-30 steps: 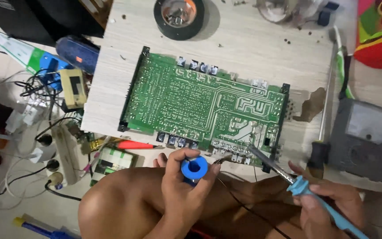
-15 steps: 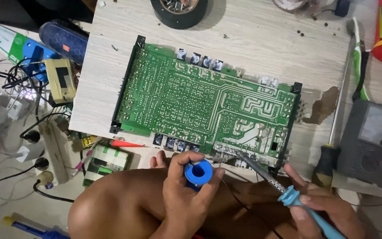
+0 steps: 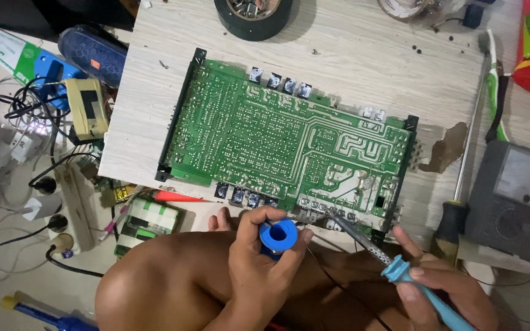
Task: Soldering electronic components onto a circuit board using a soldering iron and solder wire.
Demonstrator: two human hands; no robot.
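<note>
Green circuit board (image 3: 289,138) at bench centre. My left hand (image 3: 259,270) grips blue solder spool (image 3: 278,234); right hand (image 3: 446,294) clamps soldering iron (image 3: 387,260), tip on 5 o'clock edge. Joint underway, unfinished.

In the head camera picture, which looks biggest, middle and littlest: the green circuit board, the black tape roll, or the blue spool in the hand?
1. Green circuit board, by far the largest.
2. Black tape roll, partly cut off at the top edge.
3. Blue spool, held in the left hand; it sits nearer the camera, yet looks smallest.

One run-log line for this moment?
left hand: holds blue solder spool | right hand: soldering iron, tip at green circuit board near edge
</note>
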